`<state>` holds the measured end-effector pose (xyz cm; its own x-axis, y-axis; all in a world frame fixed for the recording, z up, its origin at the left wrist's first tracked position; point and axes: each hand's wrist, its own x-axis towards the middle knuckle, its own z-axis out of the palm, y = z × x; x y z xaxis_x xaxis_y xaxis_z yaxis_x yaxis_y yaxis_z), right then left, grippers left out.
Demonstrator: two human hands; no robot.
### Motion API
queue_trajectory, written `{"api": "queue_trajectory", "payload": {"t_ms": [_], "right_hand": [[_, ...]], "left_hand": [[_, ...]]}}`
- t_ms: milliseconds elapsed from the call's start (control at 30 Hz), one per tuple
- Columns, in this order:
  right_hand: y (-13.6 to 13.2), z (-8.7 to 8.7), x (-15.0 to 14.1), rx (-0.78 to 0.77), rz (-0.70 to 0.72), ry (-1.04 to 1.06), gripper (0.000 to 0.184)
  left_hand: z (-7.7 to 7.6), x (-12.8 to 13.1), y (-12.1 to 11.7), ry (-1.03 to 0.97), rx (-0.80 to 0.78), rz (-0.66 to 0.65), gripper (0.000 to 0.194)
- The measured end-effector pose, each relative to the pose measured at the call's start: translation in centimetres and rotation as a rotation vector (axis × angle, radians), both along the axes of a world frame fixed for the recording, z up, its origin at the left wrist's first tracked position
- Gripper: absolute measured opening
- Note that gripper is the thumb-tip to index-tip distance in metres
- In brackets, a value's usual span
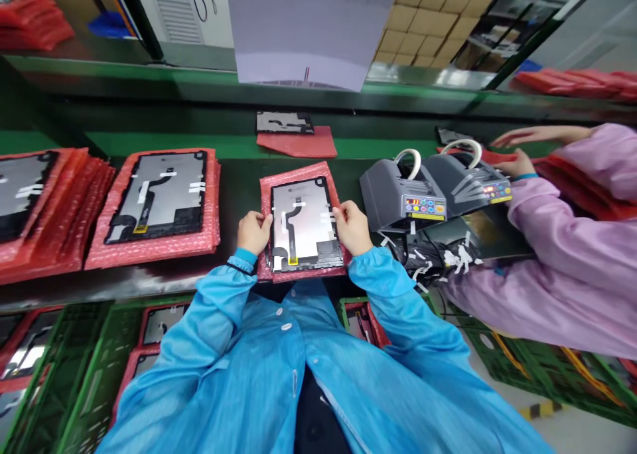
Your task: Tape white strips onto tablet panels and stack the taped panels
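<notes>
In front of me a tablet screen [311, 225] lies back side up on a red bubble-wrap bag [266, 192]. It has a silver back, a black ribbon cable, a yellow tab and white tape strips. My left hand [255, 231] is closed at the screen's left edge, thumb and fingers pinched together. On the opposite edge, beside the white strips, my right hand [353, 227] grips with thumb and fingertips. Whether either hand also takes in the bag beneath cannot be made out.
Left stand stacks of red bags topped by screens [169, 198]. Two grey tape dispensers [405, 192] with white rolls sit right, above tape scraps [460, 258]. A co-worker's pink sleeves [547, 222] reach in there. Another screen [283, 122] lies behind; green crates [84, 374] stand below.
</notes>
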<state>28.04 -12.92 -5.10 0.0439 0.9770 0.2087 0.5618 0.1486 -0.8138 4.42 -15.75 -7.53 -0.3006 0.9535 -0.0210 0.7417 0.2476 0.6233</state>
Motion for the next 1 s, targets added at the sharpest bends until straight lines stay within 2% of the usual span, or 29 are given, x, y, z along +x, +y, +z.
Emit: {"api": "queue_trajectory", "payload": {"t_ms": [67,133,200,400,500,567,667,767,900,967,1000], "right_hand": [[-0.4,0.3,-0.8,-0.145,0.061,0.226,0.032],[-0.7,0.5,-1.4,-0.311,0.186,0.433,0.047],[-0.9,0.6,-1.8,-0.402,0.255,0.541,0.054],[-1.1,0.4,-1.1,-0.483,0.143,0.527,0.049],[-0.6,0.6,-1.0,-0.461,0.169,0.444,0.047],[0.1,1.2,-1.8,-0.393,0.243,0.421,0.048],[1.6,3.2,-4.6,-0.259,0.407,0.429,0.055],[3.8,6.3,-9.4,-0.123,0.536,0.43,0.065],[6.2,10.3,-17.3,0.0,0.654,0.448,0.077],[6.7,11.6,-20.8,-0.016,0.674,0.434,0.075],[6.8,11.9,-22.3,-0.059,0.662,0.387,0.071]], "left_hand": [[-0.3,0.0,0.4,-0.057,0.015,0.031,0.019],[-0.2,-0.1,0.7,-0.07,0.015,0.032,0.017],[0.1,-0.2,0.8,-0.064,0.007,0.013,0.016],[2.0,0.5,-0.2,-0.085,0.041,-0.002,0.016],[2.7,0.6,-1.2,-0.142,0.071,0.021,0.013],[3.3,-0.1,-2.0,-0.217,0.151,0.04,0.01],[5.0,-2.5,-3.4,-0.334,0.328,0.087,0.009],[8.4,-6.2,-4.4,-0.354,0.465,0.142,0.025],[13.8,-13.2,-4.1,-0.218,0.636,0.156,0.033],[15.2,-17.0,-3.2,-0.153,0.655,0.151,0.035],[15.3,-18.6,-2.8,-0.141,0.625,0.154,0.035]]}}
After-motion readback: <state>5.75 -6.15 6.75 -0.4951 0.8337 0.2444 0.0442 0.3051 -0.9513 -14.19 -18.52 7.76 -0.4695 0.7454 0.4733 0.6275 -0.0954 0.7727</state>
